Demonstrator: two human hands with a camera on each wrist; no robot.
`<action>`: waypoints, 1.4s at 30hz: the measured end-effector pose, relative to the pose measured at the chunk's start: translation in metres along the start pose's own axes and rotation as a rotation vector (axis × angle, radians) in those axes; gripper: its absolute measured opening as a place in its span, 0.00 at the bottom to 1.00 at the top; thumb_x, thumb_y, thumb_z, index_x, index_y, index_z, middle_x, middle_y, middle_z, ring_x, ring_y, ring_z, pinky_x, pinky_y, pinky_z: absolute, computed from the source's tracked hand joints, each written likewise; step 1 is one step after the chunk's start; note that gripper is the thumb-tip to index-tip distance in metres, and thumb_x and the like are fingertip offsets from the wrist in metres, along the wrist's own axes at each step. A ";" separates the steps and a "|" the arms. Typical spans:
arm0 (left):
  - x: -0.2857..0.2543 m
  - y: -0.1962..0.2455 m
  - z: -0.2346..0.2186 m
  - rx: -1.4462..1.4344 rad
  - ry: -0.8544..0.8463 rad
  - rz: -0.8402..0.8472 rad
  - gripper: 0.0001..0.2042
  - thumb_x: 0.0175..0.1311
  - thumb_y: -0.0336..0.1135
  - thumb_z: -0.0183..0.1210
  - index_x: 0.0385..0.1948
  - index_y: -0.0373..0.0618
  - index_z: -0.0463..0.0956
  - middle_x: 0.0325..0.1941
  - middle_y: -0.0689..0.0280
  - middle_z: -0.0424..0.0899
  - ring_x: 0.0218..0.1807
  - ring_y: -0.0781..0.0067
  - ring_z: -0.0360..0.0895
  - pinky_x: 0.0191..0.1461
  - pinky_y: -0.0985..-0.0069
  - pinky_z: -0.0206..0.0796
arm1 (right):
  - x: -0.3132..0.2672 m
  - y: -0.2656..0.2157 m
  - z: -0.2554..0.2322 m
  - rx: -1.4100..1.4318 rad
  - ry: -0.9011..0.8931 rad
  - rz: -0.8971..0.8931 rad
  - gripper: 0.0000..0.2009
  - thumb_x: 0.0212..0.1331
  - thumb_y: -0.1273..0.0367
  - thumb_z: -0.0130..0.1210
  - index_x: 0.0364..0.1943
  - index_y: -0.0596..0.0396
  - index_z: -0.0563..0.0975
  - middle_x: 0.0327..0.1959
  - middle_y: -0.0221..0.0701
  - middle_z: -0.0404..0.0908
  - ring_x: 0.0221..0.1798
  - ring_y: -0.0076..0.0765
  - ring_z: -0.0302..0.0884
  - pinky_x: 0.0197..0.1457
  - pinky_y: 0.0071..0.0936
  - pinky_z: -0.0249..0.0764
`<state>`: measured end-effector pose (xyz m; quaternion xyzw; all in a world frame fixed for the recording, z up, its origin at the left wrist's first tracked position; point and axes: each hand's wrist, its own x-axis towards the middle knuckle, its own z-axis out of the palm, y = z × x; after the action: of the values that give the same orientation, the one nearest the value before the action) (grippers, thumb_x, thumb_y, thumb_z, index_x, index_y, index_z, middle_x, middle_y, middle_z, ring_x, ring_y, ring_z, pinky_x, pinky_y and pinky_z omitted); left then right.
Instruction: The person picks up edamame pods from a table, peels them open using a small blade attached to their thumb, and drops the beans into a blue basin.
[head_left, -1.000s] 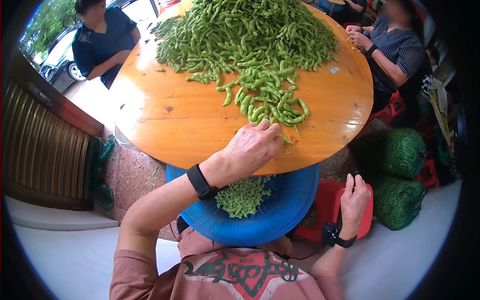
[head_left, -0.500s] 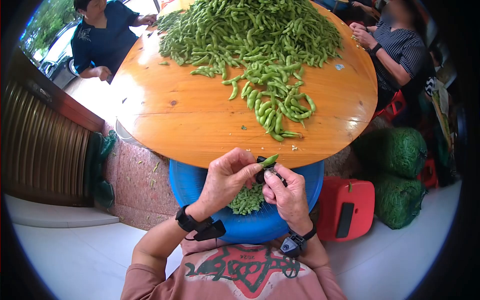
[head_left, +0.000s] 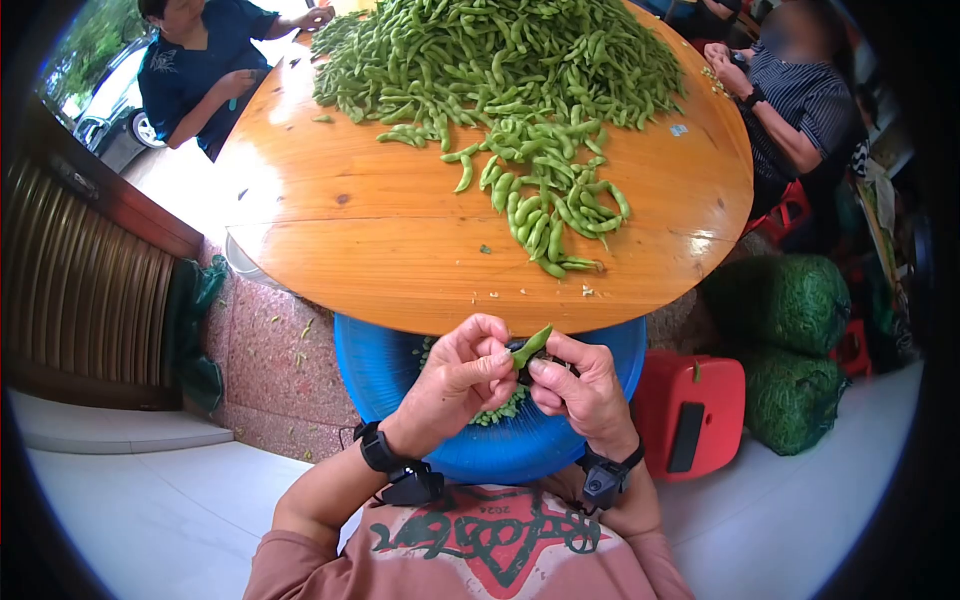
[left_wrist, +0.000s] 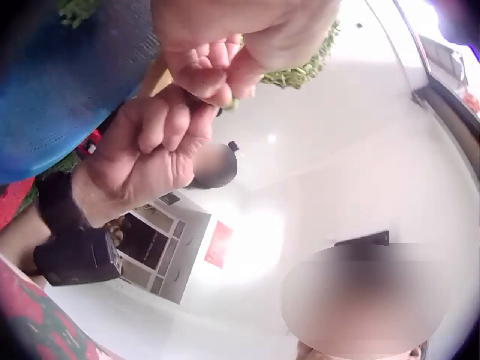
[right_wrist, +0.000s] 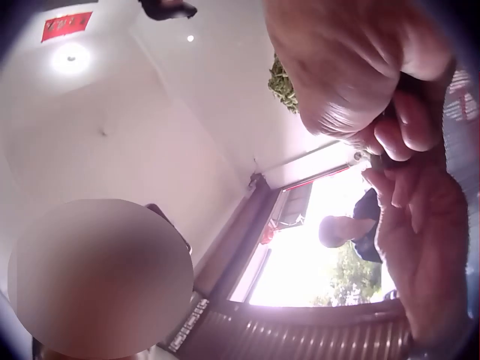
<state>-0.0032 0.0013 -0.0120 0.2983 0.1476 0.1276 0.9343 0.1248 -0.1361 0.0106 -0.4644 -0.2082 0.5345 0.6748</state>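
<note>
Just below the frame's centre, our left hand (head_left: 448,388) and right hand (head_left: 592,394) pinch one pod (head_left: 530,349) with curled fingers, seemingly to steady it, above the blue basin (head_left: 364,385), placed where loose bits would fall.

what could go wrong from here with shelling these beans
With the green pod between the left hand and right hand near the tabletop's edge, a bean could pop out and miss the blue basin.

Bits of the pod might also drop among the shelled beans below.

The pale crumbs near that edge could get brushed into the basin too.
</note>
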 end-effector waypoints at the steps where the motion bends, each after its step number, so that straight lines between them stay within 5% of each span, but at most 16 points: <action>1: 0.000 -0.004 -0.005 -0.090 -0.056 -0.058 0.13 0.66 0.29 0.62 0.48 0.45 0.71 0.31 0.69 0.77 0.25 0.79 0.73 0.24 0.84 0.56 | -0.001 -0.001 -0.001 0.001 0.001 0.001 0.05 0.69 0.76 0.51 0.43 0.61 0.77 0.25 0.21 0.68 0.22 0.12 0.61 0.23 0.15 0.59; 4: -0.002 -0.009 -0.007 -0.179 -0.099 -0.129 0.16 0.67 0.31 0.62 0.52 0.45 0.69 0.34 0.68 0.77 0.24 0.78 0.73 0.23 0.83 0.58 | -0.001 -0.004 -0.001 -0.085 -0.019 0.014 0.05 0.68 0.76 0.51 0.41 0.61 0.78 0.25 0.21 0.68 0.23 0.12 0.63 0.24 0.15 0.60; 7: -0.003 -0.002 -0.001 0.211 -0.018 -0.035 0.15 0.66 0.30 0.63 0.51 0.44 0.70 0.32 0.70 0.79 0.24 0.78 0.75 0.23 0.81 0.62 | -0.003 -0.009 0.001 -0.321 0.049 -0.007 0.04 0.66 0.76 0.52 0.38 0.63 0.77 0.25 0.23 0.70 0.24 0.15 0.67 0.25 0.17 0.64; 9: -0.008 0.007 -0.003 0.816 -0.094 0.023 0.15 0.64 0.29 0.65 0.49 0.40 0.72 0.29 0.66 0.82 0.26 0.76 0.79 0.26 0.78 0.69 | -0.007 -0.005 -0.002 -0.559 -0.008 -0.091 0.04 0.63 0.77 0.54 0.36 0.66 0.78 0.25 0.27 0.72 0.25 0.18 0.71 0.27 0.21 0.67; 10: -0.008 0.008 -0.003 0.814 -0.091 0.013 0.15 0.64 0.29 0.65 0.49 0.40 0.72 0.29 0.66 0.82 0.26 0.76 0.79 0.26 0.78 0.69 | -0.008 -0.004 -0.002 -0.553 -0.006 -0.083 0.04 0.63 0.77 0.54 0.36 0.66 0.78 0.25 0.27 0.72 0.25 0.18 0.71 0.27 0.21 0.67; 13: -0.007 0.005 -0.006 1.348 -0.208 0.542 0.18 0.60 0.26 0.66 0.51 0.36 0.73 0.32 0.52 0.85 0.31 0.62 0.85 0.33 0.72 0.76 | -0.011 0.000 -0.001 -0.598 0.024 -0.102 0.03 0.60 0.78 0.55 0.35 0.66 0.78 0.26 0.33 0.74 0.26 0.25 0.74 0.29 0.26 0.69; 16: -0.006 -0.001 -0.010 1.489 -0.225 0.725 0.18 0.60 0.25 0.65 0.52 0.36 0.73 0.34 0.52 0.85 0.32 0.56 0.85 0.33 0.69 0.77 | -0.011 0.007 0.005 -0.717 0.104 -0.240 0.03 0.58 0.79 0.56 0.35 0.66 0.78 0.27 0.36 0.76 0.26 0.32 0.76 0.31 0.28 0.71; 18: -0.007 0.000 -0.012 1.551 -0.229 0.715 0.16 0.63 0.25 0.62 0.52 0.35 0.73 0.35 0.51 0.85 0.32 0.56 0.85 0.33 0.67 0.77 | -0.011 0.009 0.012 -0.844 0.155 -0.414 0.04 0.57 0.79 0.56 0.34 0.67 0.78 0.28 0.39 0.77 0.27 0.38 0.77 0.32 0.30 0.72; 21: -0.009 0.013 -0.011 1.515 -0.254 0.458 0.15 0.66 0.26 0.59 0.52 0.34 0.72 0.33 0.52 0.84 0.30 0.59 0.84 0.33 0.69 0.77 | -0.011 0.008 0.009 -0.845 0.119 -0.362 0.04 0.57 0.78 0.56 0.35 0.66 0.79 0.28 0.40 0.77 0.27 0.39 0.77 0.33 0.31 0.72; 23: -0.007 0.024 -0.010 0.952 -0.201 -0.135 0.12 0.67 0.24 0.56 0.49 0.33 0.71 0.25 0.54 0.81 0.25 0.55 0.82 0.28 0.66 0.73 | -0.008 0.006 -0.001 -0.817 0.063 -0.224 0.03 0.57 0.78 0.56 0.34 0.65 0.79 0.28 0.41 0.77 0.27 0.41 0.77 0.33 0.33 0.73; 25: -0.007 0.020 -0.011 1.079 -0.236 -0.064 0.13 0.67 0.24 0.55 0.52 0.32 0.71 0.26 0.56 0.81 0.26 0.60 0.82 0.29 0.68 0.73 | -0.006 0.007 -0.003 -0.787 0.010 -0.085 0.03 0.57 0.78 0.56 0.33 0.65 0.78 0.28 0.42 0.77 0.27 0.43 0.77 0.33 0.34 0.73; 30: -0.008 -0.001 -0.019 1.315 -0.239 0.185 0.15 0.67 0.22 0.53 0.54 0.31 0.70 0.31 0.56 0.80 0.29 0.64 0.82 0.32 0.68 0.73 | -0.004 0.018 0.010 -1.046 0.190 -0.384 0.03 0.53 0.79 0.57 0.31 0.64 0.75 0.28 0.44 0.74 0.30 0.55 0.75 0.32 0.43 0.72; 32: -0.009 -0.007 -0.020 1.572 -0.159 0.485 0.16 0.66 0.22 0.52 0.55 0.31 0.69 0.36 0.54 0.79 0.33 0.63 0.81 0.34 0.67 0.73 | -0.006 0.025 0.016 -1.082 0.206 -0.441 0.03 0.53 0.80 0.56 0.31 0.63 0.75 0.28 0.45 0.73 0.31 0.56 0.75 0.32 0.44 0.72; 36: -0.008 -0.003 -0.011 1.434 -0.182 0.498 0.18 0.65 0.24 0.56 0.56 0.32 0.69 0.44 0.50 0.78 0.38 0.60 0.82 0.37 0.66 0.74 | -0.004 0.028 0.013 -1.172 0.263 -0.474 0.05 0.51 0.81 0.56 0.32 0.63 0.74 0.31 0.45 0.72 0.31 0.58 0.74 0.33 0.45 0.73; 38: -0.014 0.001 0.005 1.195 -0.013 0.363 0.15 0.64 0.25 0.58 0.51 0.32 0.73 0.39 0.52 0.81 0.36 0.60 0.83 0.38 0.69 0.75 | -0.006 0.026 0.014 -1.186 0.219 -0.476 0.06 0.50 0.82 0.56 0.32 0.63 0.74 0.30 0.45 0.72 0.31 0.58 0.74 0.33 0.45 0.73; 42: -0.011 0.005 -0.005 1.303 0.009 0.230 0.11 0.64 0.27 0.61 0.45 0.33 0.77 0.34 0.55 0.85 0.34 0.65 0.84 0.39 0.73 0.77 | -0.008 0.024 0.017 -1.175 0.143 -0.515 0.05 0.49 0.82 0.55 0.31 0.63 0.74 0.30 0.45 0.72 0.30 0.57 0.74 0.33 0.45 0.73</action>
<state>-0.0162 0.0036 -0.0106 0.8160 0.1657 0.1125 0.5423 0.0963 -0.1372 -0.0001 -0.7263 -0.5253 0.1201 0.4267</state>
